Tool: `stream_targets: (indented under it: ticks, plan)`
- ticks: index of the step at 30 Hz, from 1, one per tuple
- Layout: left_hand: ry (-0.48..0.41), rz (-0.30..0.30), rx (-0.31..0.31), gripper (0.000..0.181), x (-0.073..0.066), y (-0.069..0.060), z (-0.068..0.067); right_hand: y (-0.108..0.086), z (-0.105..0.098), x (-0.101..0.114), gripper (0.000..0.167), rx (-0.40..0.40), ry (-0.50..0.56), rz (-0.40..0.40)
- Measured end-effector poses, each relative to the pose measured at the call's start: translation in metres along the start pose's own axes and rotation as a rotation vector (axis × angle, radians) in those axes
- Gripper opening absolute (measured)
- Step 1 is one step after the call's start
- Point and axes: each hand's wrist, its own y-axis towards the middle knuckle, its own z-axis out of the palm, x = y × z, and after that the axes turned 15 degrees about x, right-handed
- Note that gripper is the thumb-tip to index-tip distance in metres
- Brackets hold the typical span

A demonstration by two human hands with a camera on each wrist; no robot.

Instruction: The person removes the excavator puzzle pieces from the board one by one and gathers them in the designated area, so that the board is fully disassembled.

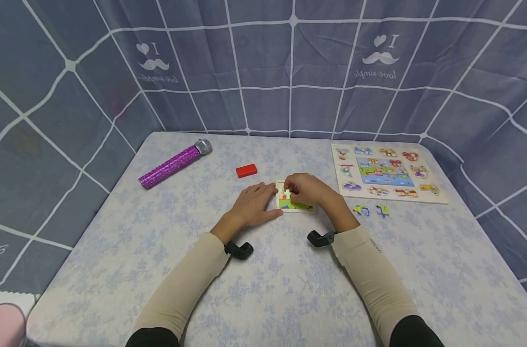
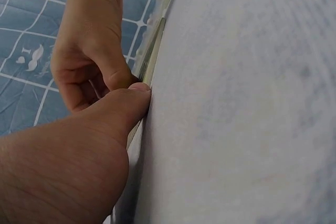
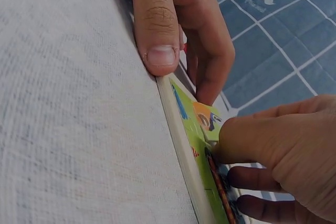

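A small framed jigsaw board (image 1: pixel 306 210) with a green picture lies in the middle of the table, between both hands. My left hand (image 1: pixel 255 205) rests along its left side, with the thumb at the near corner and the other fingers extended toward the far side. Over the board, my right hand (image 1: pixel 308 189) pinches a jigsaw piece (image 3: pixel 205 114) between thumb and forefinger. Orange, green and dark print shows on that piece, which is tilted above the board's surface. In the left wrist view the left thumb (image 2: pixel 137 87) touches the board's edge, and the piece is hidden.
Two loose jigsaw pieces (image 1: pixel 361 210) lie right of the board. Behind them is a large wooden picture puzzle (image 1: pixel 432 196). A red block (image 1: pixel 246 170) and a purple glittery microphone (image 1: pixel 172 167) lie at the back left. A patterned curtain (image 1: pixel 263 62) hangs behind the table.
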Motion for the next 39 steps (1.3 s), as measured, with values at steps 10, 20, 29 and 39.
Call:
stream_targets:
  ticks: [10,20,29,39]
  plan:
    - [-0.004,0.004,0.009,0.073,-0.002,0.0,0.003,-0.008,-0.002,-0.006,0.025,-0.049,0.081,-0.02]
    - [-0.01,-0.004,0.017,0.075,-0.006,0.004,0.003,-0.076,-0.025,-0.002,0.022,-0.215,0.143,-0.109]
    - [-0.029,-0.01,0.017,0.074,-0.003,-0.001,-0.001,-0.161,0.022,-0.036,0.022,-0.175,0.128,-0.043]
    - [-0.027,-0.006,0.017,0.074,-0.001,-0.002,-0.002,-0.177,0.04,-0.047,0.023,-0.197,0.066,-0.001]
